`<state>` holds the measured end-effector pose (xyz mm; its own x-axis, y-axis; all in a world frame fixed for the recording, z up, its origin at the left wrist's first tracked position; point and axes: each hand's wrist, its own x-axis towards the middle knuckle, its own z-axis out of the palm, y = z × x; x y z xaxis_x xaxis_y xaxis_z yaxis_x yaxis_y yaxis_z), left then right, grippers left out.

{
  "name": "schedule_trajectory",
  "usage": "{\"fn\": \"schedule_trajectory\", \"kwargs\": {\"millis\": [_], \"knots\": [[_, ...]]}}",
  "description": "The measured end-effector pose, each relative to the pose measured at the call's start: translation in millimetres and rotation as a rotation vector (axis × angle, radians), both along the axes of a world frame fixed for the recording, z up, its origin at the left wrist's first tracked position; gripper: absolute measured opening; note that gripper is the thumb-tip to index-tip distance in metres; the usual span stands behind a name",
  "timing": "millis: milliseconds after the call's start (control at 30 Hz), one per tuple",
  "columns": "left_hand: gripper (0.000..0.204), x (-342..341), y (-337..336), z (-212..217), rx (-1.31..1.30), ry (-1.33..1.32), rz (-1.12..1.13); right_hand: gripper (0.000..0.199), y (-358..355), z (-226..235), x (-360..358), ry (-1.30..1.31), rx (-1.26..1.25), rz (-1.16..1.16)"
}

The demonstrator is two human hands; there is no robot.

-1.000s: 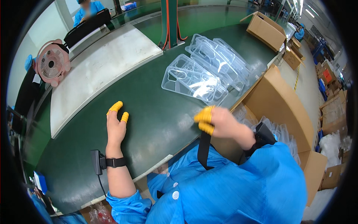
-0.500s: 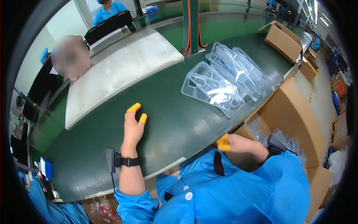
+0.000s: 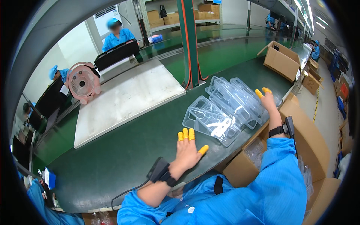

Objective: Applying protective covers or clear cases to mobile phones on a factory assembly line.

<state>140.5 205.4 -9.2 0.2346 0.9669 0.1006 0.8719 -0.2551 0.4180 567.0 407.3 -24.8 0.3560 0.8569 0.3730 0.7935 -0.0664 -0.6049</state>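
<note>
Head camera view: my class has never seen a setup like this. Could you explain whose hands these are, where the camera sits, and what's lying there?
There is no machine here. A person's left hand and right hand wear yellow finger covers. A wide fisheye camera on the person's head looks down, so straight edges bend. On the green bench lie overlapping clear plastic trays, a white board and, farther off, an open cardboard box. The left hand is spread near the trays; the right is at their far side, though contact is unclear. Neither visibly holds anything.
</note>
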Motion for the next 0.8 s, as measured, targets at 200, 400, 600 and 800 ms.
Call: {"fn": "schedule_trajectory", "kwargs": {"millis": [200,400,600,800], "knots": [[0.084,32.3,39.8,-16.2,0.136,-0.137,0.013,0.072,-21.8,34.1,-78.3,-0.155,-0.385,0.112],[0.08,46.8,67.3,-5.2,0.178,-0.2,0.065,0.059,-11.4,24.8,-86.1,-0.19,-0.337,0.251],[0.077,24.2,62.4,-13.8,0.326,-0.455,0.094,0.047,18.9,-14.6,-41.8,-0.49,-0.053,0.085],[0.059,-126.3,50.2,-19.8,0.463,-0.218,0.355,0.047,-90.8,82.4,-155.5,-0.191,0.498,0.285]]}}
